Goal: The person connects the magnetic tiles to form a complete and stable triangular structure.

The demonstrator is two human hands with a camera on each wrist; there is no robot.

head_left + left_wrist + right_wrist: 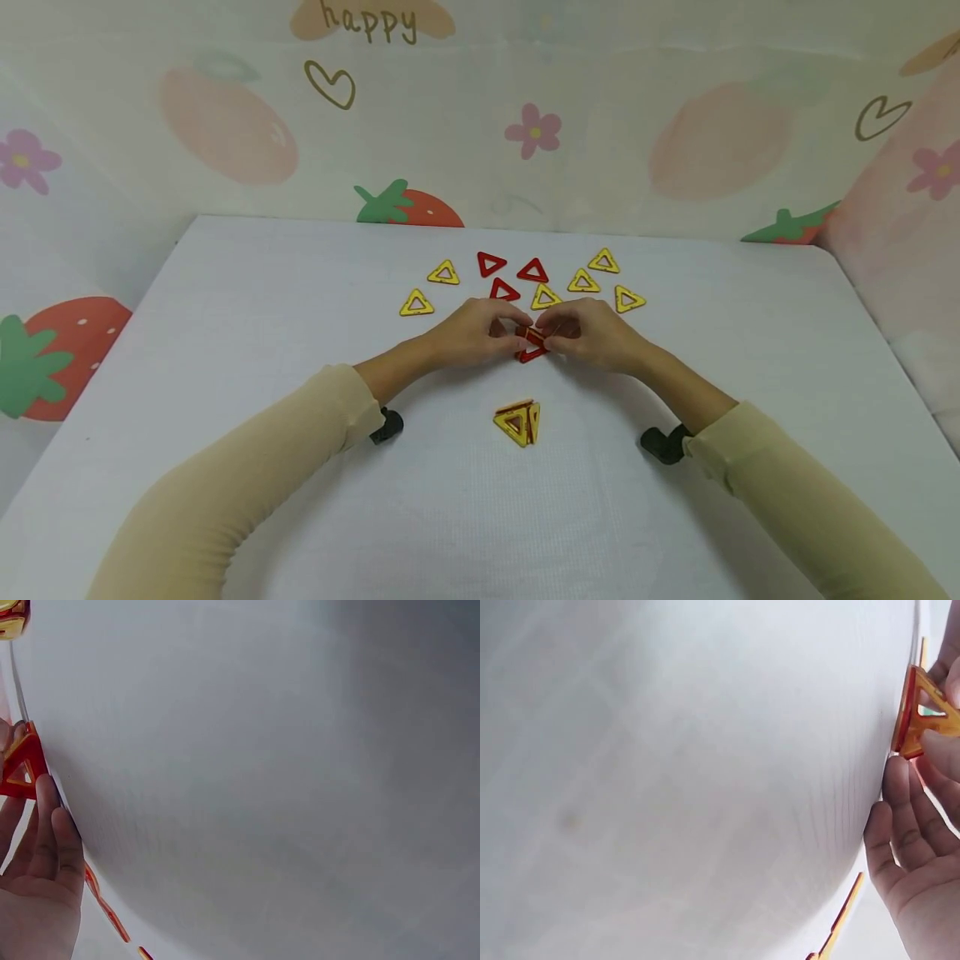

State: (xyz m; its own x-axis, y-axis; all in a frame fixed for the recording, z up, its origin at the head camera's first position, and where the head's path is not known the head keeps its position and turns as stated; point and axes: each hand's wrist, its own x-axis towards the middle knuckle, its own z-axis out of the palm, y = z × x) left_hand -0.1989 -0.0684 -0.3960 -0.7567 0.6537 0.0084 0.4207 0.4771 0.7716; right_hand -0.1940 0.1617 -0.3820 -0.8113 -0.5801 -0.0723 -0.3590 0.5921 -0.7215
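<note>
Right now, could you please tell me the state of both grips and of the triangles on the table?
Held red triangles: together, at least one tilted up
Left grip: pinching the held red triangles
Right grip: pinching them too
Three loose red triangles: flat, apart
Six loose yellow triangles: flat, apart
Yellow triangle cluster: pieces touching, unheld

Head cam looks forward and down from farthest back, covering the table (225, 317) and patterned backdrop (600, 125). Wrist cams sit close in, tabletop filling most of each: left hand (43, 883) at its view's left edge, right hand (930, 892) at its view's right edge. All three share the red triangle pieces (530, 335) between the hands.
</note>
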